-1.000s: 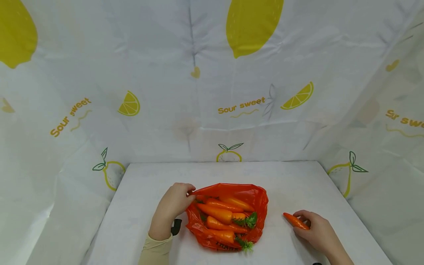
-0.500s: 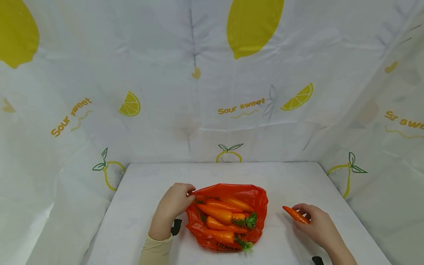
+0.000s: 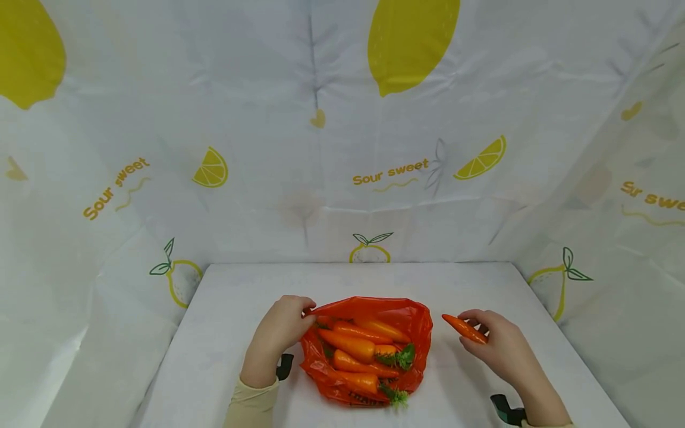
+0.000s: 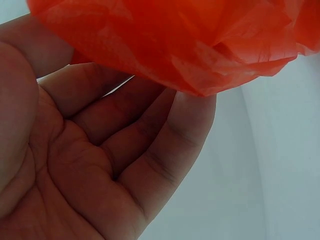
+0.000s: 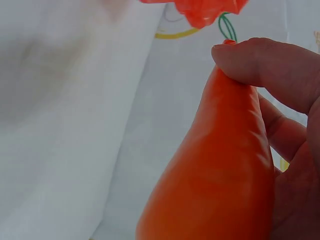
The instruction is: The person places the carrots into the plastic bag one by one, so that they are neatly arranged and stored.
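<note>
A red plastic bag lies on the white table with its mouth open. Several orange carrots fill it, some with green leafy tops. At the bag's left upper edge, my left hand pinches the rim; in the left wrist view its curled fingers sit under the red plastic. My right hand, to the right of the bag, grips a single carrot above the table between thumb and fingers. The right wrist view shows this carrot large, the thumb pressing near its narrow end.
White table surface surrounds the bag. White cloth walls printed with lemons stand behind and at both sides. Black wrist straps show on the left wrist and right wrist.
My right hand has lifted the carrot and brought it leftward and farther from me, closer to the bag. My left hand and the bag stay in place.
</note>
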Demonstrator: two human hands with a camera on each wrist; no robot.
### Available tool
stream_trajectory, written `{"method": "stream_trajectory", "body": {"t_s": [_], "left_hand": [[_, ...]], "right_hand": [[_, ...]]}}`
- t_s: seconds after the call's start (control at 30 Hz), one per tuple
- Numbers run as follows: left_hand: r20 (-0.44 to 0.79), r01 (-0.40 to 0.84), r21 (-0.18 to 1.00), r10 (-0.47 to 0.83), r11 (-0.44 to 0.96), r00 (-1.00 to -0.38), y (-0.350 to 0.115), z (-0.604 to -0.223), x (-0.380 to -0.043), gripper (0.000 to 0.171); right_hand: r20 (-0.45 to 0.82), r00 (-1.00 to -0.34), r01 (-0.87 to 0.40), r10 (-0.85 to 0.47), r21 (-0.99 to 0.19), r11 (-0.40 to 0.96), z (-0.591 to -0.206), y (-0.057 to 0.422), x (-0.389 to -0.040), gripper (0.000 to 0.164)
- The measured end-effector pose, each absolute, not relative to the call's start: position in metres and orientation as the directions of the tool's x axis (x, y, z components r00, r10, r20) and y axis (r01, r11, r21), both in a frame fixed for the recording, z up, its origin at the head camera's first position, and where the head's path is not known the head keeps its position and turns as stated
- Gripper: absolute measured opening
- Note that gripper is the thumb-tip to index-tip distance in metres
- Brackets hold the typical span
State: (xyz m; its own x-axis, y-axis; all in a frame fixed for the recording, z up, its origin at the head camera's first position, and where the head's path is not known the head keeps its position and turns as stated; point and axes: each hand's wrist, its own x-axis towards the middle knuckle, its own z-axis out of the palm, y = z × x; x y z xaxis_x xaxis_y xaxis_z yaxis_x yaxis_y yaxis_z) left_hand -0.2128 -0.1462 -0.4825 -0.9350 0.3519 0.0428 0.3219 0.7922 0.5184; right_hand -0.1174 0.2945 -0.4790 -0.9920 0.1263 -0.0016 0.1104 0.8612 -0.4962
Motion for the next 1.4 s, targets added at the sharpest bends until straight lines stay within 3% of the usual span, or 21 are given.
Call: {"method": "stream_trajectory", "body": {"t_s": [0.73,1.4], "left_hand": [[0.051,0.321,0.52,0.346,0.792,-0.937,-0.146,-0.483,-0.213,0.022],[0.048,0.326,0.524,0.355,0.787,-0.934,-0.145,-0.479,-0.211,0.023]], "right_hand": [[0.191,-0.981,-0.107,-0.011,-0.503,0.858,-0.454,0.252,-0.132,0.036],[0.219,-0.962,-0.257,-0.16,-0.549,0.795,-0.445,0.188,-0.158,0.034]]}}
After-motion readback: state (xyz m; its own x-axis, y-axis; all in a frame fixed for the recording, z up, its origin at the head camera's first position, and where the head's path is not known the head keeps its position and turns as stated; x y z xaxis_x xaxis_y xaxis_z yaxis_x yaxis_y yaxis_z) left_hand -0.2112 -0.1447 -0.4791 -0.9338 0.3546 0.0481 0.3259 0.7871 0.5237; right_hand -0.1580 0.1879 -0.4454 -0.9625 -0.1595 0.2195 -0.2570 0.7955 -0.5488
